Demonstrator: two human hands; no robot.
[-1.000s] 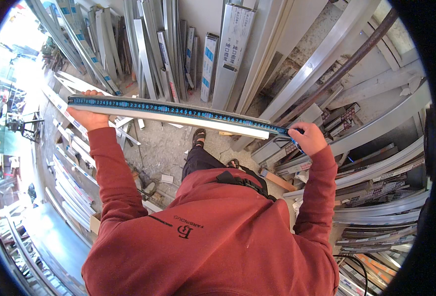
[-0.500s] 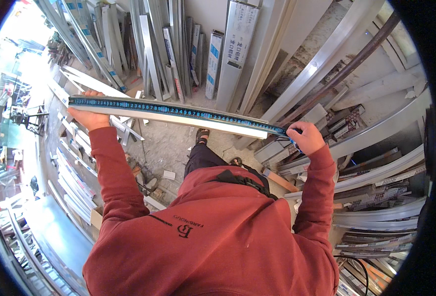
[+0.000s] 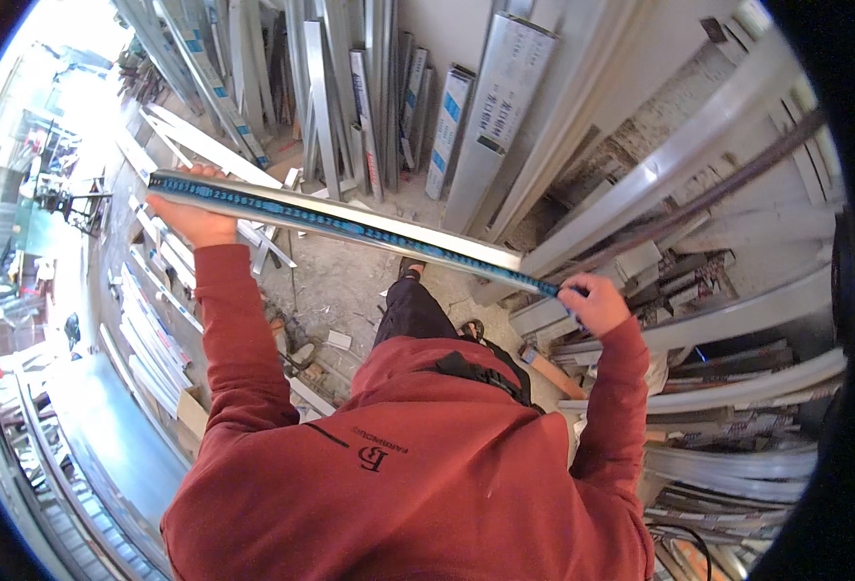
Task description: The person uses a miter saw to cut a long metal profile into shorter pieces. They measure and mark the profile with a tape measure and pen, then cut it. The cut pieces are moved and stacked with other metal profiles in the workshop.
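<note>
We hold a long aluminium profile [image 3: 350,228] level above the concrete floor [image 3: 335,281], left hand [image 3: 190,215] cupped under one end, right hand [image 3: 594,302] clenched round the other. Risk: swinging ends striking the leaning stock [image 3: 369,87].

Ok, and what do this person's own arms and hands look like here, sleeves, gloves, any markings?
Both arms are covered by long, dark red sweatshirt sleeves reaching the wrists, loose and creased at the elbows. The left hand and right hand are bare: no gloves, and no watch or rings that I can make out. The sleeves themselves carry no markings; the only emblem is a small dark one on the sweatshirt's body.
</note>
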